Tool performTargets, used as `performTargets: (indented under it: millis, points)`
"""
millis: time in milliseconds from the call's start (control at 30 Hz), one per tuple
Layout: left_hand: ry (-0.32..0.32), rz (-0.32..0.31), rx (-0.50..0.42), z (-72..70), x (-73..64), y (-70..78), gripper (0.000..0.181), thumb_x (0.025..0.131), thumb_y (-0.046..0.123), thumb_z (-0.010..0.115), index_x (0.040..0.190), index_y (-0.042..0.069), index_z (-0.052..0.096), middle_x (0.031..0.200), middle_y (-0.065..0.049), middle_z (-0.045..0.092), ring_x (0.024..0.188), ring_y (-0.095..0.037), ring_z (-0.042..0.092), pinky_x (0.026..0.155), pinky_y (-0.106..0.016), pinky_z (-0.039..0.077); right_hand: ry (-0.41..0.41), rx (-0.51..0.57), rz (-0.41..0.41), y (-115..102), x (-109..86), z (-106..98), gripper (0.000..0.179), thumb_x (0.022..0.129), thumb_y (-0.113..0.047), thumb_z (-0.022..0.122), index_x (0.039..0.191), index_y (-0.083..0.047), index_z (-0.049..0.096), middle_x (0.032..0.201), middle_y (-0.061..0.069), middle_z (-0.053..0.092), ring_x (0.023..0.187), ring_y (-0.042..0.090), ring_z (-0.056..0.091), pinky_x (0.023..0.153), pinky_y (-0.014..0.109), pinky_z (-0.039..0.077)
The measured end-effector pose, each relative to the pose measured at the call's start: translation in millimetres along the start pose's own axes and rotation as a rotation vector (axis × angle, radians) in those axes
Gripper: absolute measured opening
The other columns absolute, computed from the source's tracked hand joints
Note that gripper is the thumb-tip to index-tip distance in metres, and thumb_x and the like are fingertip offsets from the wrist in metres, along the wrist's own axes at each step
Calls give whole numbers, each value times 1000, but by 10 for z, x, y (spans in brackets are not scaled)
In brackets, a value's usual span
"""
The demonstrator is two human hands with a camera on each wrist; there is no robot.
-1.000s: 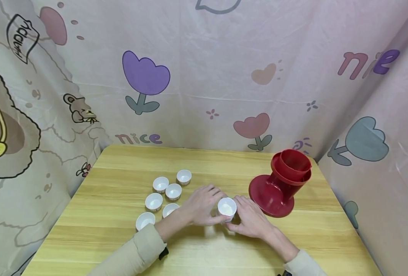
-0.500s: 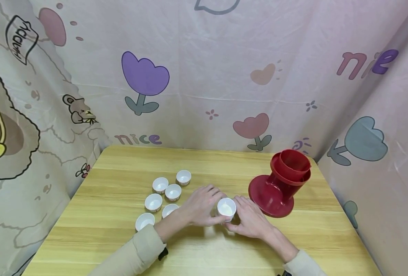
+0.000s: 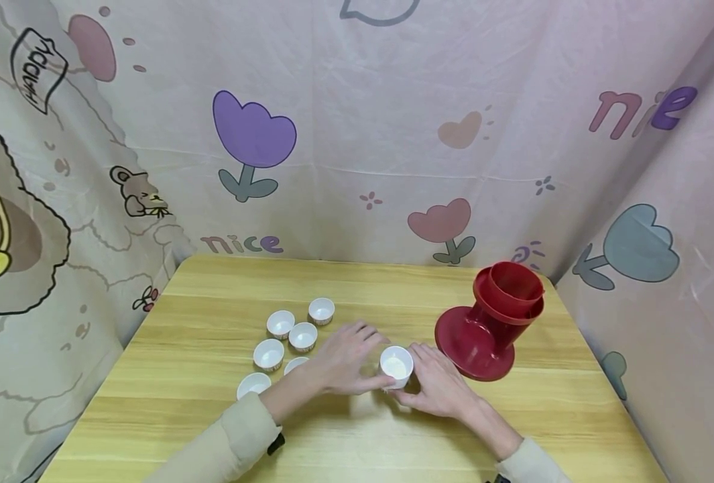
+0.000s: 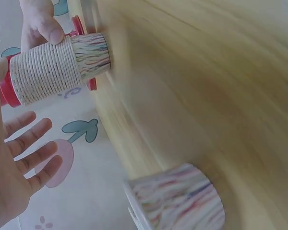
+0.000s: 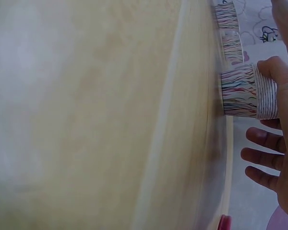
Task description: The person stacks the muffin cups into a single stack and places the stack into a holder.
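Observation:
In the head view, an upright stack of nested paper cups (image 3: 395, 363) stands on the table, white inside. Coloured streaks cover the lowest cup's wall, and many rims are layered above it in the left wrist view. My right hand (image 3: 438, 384) holds the stack from the right, its thumb pressed on the rims in the right wrist view. My left hand (image 3: 349, 362) is on the other side with fingers straight and spread (image 4: 36, 143), away from the cups. Its thumb tip lies close to the stack's near side; I cannot tell whether it touches.
Several single paper cups (image 3: 269, 355) stand upright at the left of the wooden table (image 3: 224, 282), one partly behind my left forearm. A red plastic stand (image 3: 483, 342) with a round base and a tube-shaped top is beyond my right hand. A printed curtain (image 3: 357, 134) surrounds the table.
My left hand has loosened and drawn slightly left, its fingers now apart from the stack. My right hand and the stack have stayed in place.

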State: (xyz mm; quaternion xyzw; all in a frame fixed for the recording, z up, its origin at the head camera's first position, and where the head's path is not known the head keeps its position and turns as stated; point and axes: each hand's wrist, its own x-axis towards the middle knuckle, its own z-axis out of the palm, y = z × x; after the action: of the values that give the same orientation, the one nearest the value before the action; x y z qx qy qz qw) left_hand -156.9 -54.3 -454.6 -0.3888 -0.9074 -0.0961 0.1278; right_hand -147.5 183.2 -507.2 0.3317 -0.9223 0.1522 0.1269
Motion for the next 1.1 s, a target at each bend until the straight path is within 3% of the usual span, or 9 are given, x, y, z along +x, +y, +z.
performTargets:
  millis: [400,733,1100]
  points:
    - [30,-28,33,-83,-143,-128,71,83,77,48,124,20,60,115,5,65,107,-12,58,93,-30,50,-21,9,35,-2,-5,-6,61,73,-70,68,114,-26,56,99,-16,55,90,2,51,79,28,52]
    - [22,-34,53,-159,-325,-240,71,82,76,50,122,19,61,114,3,65,111,-17,58,99,-37,48,-31,20,46,-8,1,-15,65,73,-73,65,117,-26,56,100,-16,56,92,3,51,81,29,52]
    - [14,-63,104,-215,-523,-388,73,80,76,52,122,17,60,116,2,64,112,-19,57,95,-39,49,-25,20,43,-21,10,-27,64,71,-69,70,116,-25,56,100,-15,56,92,3,51,82,29,51]
